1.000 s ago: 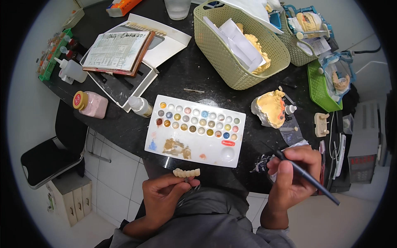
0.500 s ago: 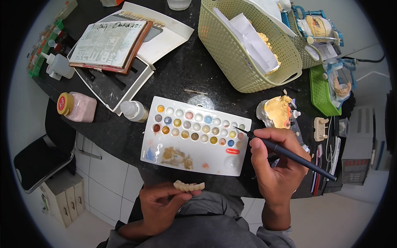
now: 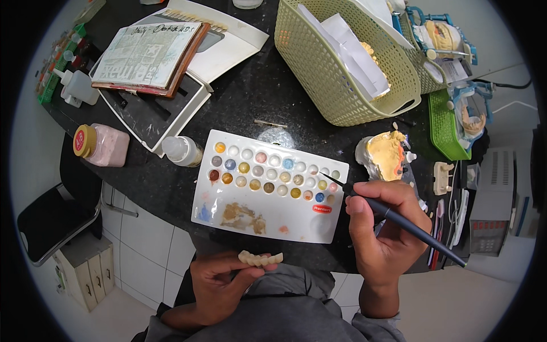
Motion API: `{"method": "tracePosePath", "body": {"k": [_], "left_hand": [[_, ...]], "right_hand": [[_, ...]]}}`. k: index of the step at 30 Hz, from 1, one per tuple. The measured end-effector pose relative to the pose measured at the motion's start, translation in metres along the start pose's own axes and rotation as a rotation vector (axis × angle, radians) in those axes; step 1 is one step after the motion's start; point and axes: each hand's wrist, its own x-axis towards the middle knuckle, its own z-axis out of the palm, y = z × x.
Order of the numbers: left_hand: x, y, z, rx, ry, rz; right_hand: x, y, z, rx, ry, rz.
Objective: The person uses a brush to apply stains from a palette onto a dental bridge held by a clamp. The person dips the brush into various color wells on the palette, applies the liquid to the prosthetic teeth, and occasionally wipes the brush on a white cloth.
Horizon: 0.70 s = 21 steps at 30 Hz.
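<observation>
Carefully, a bare right hand holds a dark brush like a pen at the right of the frame, thumb and fingers clamped on the handle. The fine tip points over the upper-right wells of a white palette at centre; whether it touches paint cannot be told. At lower centre, the left hand pinches a cream tooth row, thumb and fingers closed on it, the exact contact hidden. The tooth row sits beyond the near edge of the black table, above a grey-clad lap, so a loosened pinch could drop it there or onto the tiled floor. Close-set wells pose another risk: a small slip of the brush could carry one colour into its neighbour. The right hand is just beside the palette's right edge, and a knock could skew it, perhaps toward the bottle near its left side. A yellow cast stands just above that hand in the frame, where a raised knuckle might nudge it.
</observation>
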Motion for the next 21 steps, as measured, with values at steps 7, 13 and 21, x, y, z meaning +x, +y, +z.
{"method": "tracePosePath", "body": {"k": [7,13,21], "left_hand": [[0.0009,0.0012,-0.0013,0.008,-0.021,0.0],[0.0016,-0.0003,-0.0019,0.013,-0.027,0.007],[0.0018,-0.0002,-0.0033,0.058,-0.03,-0.006]], "right_hand": [[-0.0008,0.002,-0.002,-0.055,0.026,0.028],[0.0043,-0.0012,0.0009,-0.111,-0.054,0.049],[0.0009,0.002,-0.0004,-0.072,0.03,-0.012]]}}
